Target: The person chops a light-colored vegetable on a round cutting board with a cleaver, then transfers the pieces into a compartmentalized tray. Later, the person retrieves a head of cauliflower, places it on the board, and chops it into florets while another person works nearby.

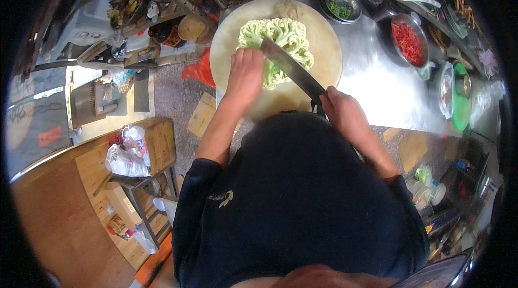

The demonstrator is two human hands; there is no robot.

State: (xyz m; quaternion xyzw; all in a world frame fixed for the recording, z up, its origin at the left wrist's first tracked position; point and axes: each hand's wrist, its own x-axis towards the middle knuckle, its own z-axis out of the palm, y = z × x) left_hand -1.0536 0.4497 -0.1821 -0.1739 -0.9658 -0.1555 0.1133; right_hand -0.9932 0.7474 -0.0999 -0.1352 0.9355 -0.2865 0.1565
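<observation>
A pale green-white head of cauliflower lies on a thick round chopping board. At its near left side, my left hand grips it with the fingers bent together; the fingertips are hidden. My right hand is closed around the handle of a cleaver at the board's lower right. The dark blade slants up and left across the cauliflower, its tip close beside my left fingers. Whether the edge has entered the cauliflower, I cannot tell.
The board rests on a shiny steel counter. Along its back and right stand a metal bowl of chopped greens, a bowl of cut red chillies and a green basin. A red plastic bag hangs left of the board.
</observation>
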